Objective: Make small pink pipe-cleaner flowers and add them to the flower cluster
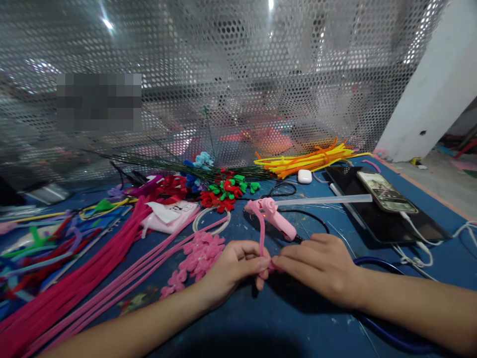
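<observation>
Between the thumb and fingers of my left hand (pixel 244 263) I pinch a pink pipe cleaner (pixel 262 231), whose free length rises and bends over toward the glue gun. My right hand (pixel 324 268) is closed at the fingertips on the same pipe cleaner, just right of the left thumb; a small pink bit shows between the two hands. Right behind them lies a pink hot glue gun (pixel 278 221) with a long clear glue stick (pixel 324 200) in its back. Left of my left hand is a pile of pink pipe cleaner flowers (pixel 203 253).
Bundles of dark pink pipe cleaners (pixel 93 268) stretch along the left. Red flowers (pixel 221 196), yellow pipe cleaners (pixel 305 161) and a white earbud case (pixel 304 176) lie at the back, before a perforated metal panel (pixel 223 89). A phone (pixel 387 191) rests on a black tablet (pixel 372 223) at right.
</observation>
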A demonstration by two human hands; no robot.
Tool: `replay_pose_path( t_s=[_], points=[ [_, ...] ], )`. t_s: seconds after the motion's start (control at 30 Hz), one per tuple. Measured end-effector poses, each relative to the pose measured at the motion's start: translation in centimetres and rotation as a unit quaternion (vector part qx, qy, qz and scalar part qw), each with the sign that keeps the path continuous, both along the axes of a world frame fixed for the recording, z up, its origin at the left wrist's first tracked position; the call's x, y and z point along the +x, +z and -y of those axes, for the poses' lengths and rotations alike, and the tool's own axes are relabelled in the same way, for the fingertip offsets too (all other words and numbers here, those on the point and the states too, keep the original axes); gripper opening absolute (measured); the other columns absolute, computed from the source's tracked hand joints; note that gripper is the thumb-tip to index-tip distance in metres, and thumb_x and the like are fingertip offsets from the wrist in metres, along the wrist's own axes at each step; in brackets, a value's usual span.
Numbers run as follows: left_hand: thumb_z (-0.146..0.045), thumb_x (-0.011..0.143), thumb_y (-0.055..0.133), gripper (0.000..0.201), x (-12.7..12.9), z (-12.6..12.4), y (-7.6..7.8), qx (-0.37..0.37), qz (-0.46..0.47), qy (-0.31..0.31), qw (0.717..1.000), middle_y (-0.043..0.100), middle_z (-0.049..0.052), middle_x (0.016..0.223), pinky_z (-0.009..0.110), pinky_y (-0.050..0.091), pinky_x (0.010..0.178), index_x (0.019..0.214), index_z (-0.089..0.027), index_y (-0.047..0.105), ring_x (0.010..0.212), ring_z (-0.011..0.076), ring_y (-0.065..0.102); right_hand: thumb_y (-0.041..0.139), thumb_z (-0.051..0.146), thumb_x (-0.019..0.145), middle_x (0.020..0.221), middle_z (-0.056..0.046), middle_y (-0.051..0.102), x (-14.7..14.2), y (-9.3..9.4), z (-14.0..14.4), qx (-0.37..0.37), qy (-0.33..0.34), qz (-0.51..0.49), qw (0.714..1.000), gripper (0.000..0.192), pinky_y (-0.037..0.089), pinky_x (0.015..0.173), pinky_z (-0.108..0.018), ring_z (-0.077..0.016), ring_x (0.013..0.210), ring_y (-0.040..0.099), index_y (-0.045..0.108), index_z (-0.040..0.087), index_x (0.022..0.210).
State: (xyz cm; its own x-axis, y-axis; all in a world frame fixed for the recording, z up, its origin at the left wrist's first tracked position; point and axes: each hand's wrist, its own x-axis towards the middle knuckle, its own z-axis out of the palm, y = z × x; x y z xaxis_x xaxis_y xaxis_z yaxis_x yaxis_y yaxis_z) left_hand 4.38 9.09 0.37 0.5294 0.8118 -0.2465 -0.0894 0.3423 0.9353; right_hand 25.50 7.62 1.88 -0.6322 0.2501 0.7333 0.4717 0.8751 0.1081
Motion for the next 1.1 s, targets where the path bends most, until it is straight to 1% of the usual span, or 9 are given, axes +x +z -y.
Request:
replay_pose_path(
  t_s=[0.07,0.13,0.23,0.37,0.5,0.77,0.9,1.0,1.1],
  points=[
    [-0.035,0.065,0.078,0.028,0.1,0.1,0.1,0.004,-0.005,0.006,1.0,0.062,-0.001,0.053,0.016,0.043,0.044,0.069,-0.011,0.064,0.042,0.0081,0.056,0.04,0.018,0.096,0.086,-0.001,0.071,0.0,-0.4,-0.4,-0.051,-0.005,-0.034,0.998,0.022,0.037,0.053,-0.025,-0.0081,0.067,0.061,0.062,0.015,0.097],
    [-0.034,0.066,0.078,0.028,0.2,0.2,0.2,0.01,-0.004,0.016,1.0,0.063,0.0,0.054,0.017,0.044,0.046,0.069,-0.011,0.062,0.043,0.0083,0.057,0.042,0.019,0.096,0.086,0.0,0.07,0.0,-0.9,-0.8,-0.091,-0.009,-0.046,0.995,0.019,0.039,0.056,-0.023,-0.0083,0.07,0.063,0.061,0.017,0.097],
    [-0.033,0.065,0.078,0.028,0.3,0.3,0.3,0.009,0.005,0.035,0.999,0.064,0.0,0.055,0.017,0.045,0.049,0.068,-0.011,0.061,0.044,0.0079,0.057,0.048,0.018,0.093,0.086,0.001,0.069,0.0,-1.4,-1.0,-0.115,-0.005,-0.042,0.992,0.013,0.042,0.06,-0.022,-0.0091,0.07,0.063,0.06,0.019,0.098],
    [-0.034,0.064,0.079,0.03,0.4,0.2,0.4,0.004,0.003,0.045,0.999,0.064,0.0,0.055,0.019,0.046,0.051,0.069,-0.011,0.06,0.046,0.0093,0.059,0.049,0.017,0.092,0.087,0.0,0.07,0.0,-1.4,-0.9,-0.107,0.002,-0.054,0.993,0.014,0.045,0.064,-0.022,-0.0096,0.071,0.063,0.059,0.019,0.101],
    [-0.034,0.065,0.078,0.03,0.4,0.2,0.4,0.005,-0.003,0.052,0.999,0.064,0.0,0.056,0.019,0.046,0.051,0.071,-0.011,0.06,0.047,0.0094,0.058,0.049,0.018,0.092,0.087,-0.001,0.07,0.1,-1.3,-0.9,-0.108,0.015,-0.054,0.993,0.014,0.046,0.064,-0.022,-0.0095,0.071,0.063,0.06,0.018,0.101],
    [-0.035,0.068,0.075,0.028,0.4,0.3,0.2,0.038,-0.043,0.038,0.998,0.065,0.0,0.058,0.02,0.046,0.053,0.072,-0.011,0.061,0.049,0.01,0.06,0.051,0.019,0.091,0.084,0.001,0.069,0.1,-1.1,-0.7,-0.096,0.004,-0.037,0.995,0.015,0.041,0.058,-0.022,-0.0083,0.066,0.06,0.063,0.019,0.1],
    [-0.037,0.069,0.074,0.029,0.3,0.5,0.2,0.059,-0.057,0.027,0.996,0.065,0.001,0.061,0.022,0.047,0.052,0.073,-0.012,0.06,0.05,0.0114,0.06,0.048,0.02,0.093,0.086,0.001,0.07,0.2,-0.9,-0.5,-0.074,0.004,-0.031,0.997,0.017,0.039,0.059,-0.023,-0.0078,0.068,0.06,0.063,0.02,0.102],
    [-0.037,0.072,0.072,0.027,0.2,0.6,0.2,0.076,-0.072,0.018,0.994,0.065,0.001,0.058,0.022,0.047,0.053,0.074,-0.012,0.061,0.051,0.0114,0.06,0.042,0.019,0.096,0.086,0.001,0.07,0.2,-0.8,-0.5,-0.048,0.018,-0.021,0.998,0.022,0.037,0.06,-0.023,-0.0068,0.069,0.061,0.063,0.02,0.104],
    [-0.035,0.075,0.069,0.024,0.1,0.6,0.3,0.09,-0.084,0.005,0.992,0.065,0.0,0.057,0.021,0.046,0.054,0.075,-0.012,0.063,0.052,0.011,0.061,0.043,0.018,0.095,0.085,0.002,0.069,0.3,-0.6,-0.5,-0.04,0.037,-0.005,0.998,0.021,0.036,0.058,-0.023,-0.0063,0.065,0.059,0.063,0.019,0.104]
  ],
)
